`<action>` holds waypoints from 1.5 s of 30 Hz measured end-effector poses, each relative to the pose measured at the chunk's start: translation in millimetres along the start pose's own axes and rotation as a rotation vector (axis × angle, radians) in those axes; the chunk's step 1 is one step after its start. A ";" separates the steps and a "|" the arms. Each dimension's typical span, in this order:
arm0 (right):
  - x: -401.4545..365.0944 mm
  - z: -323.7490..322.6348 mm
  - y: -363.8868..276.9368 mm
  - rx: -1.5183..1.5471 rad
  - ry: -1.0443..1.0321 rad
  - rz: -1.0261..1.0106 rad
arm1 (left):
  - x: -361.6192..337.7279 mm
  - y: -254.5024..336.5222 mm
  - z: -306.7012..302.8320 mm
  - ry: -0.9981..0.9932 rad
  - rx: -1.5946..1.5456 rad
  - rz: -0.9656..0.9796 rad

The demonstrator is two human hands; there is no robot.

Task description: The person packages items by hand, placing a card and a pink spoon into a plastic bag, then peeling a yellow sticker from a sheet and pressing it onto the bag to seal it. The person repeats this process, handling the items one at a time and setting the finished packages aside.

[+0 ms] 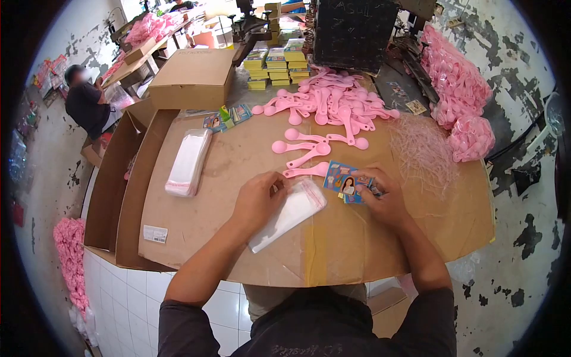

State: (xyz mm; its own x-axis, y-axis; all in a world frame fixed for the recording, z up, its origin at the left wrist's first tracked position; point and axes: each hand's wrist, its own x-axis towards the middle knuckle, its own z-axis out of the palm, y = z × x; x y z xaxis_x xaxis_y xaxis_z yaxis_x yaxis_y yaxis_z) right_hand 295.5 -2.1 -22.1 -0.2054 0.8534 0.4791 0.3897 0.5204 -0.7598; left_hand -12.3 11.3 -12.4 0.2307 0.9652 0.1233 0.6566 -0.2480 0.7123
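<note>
My right hand (385, 196) holds printed blue cards (342, 178) between thumb and fingers, the top one showing a person's picture. My left hand (262, 196) has its fingers curled together at the upper left edge of a stack of clear plastic bags (289, 217). What its fingertips pinch, if anything, is hidden. Just above them lies a pink measuring spoon (306, 170), its bowl end by the cards. Several more pink spoons (309, 156) lie loose beyond, in front of a large heap of pink spoons (333, 98).
A second stack of plastic bags (189, 160) lies left, near more cards (238, 117). Cardboard boxes (193, 77) stand at the left edge and back. Card stacks (276, 62) sit behind. Clear plastic strands (425, 154) and bagged pink spoons (470, 138) are right. Another person (88, 104) sits far left.
</note>
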 end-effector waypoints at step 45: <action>-1.7 21.2 -27.4 0.343 0.217 0.048 | -7.1 10.3 11.3 -0.204 -0.939 -0.028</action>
State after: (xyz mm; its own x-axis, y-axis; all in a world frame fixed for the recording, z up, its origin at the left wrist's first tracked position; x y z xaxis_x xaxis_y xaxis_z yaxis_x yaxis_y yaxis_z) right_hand 266.2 -17.1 -11.4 0.0146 0.8698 0.4932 0.0645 0.4914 -0.8685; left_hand 1.0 1.0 -13.8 0.4019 0.9149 0.0385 -0.1592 0.0284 0.9868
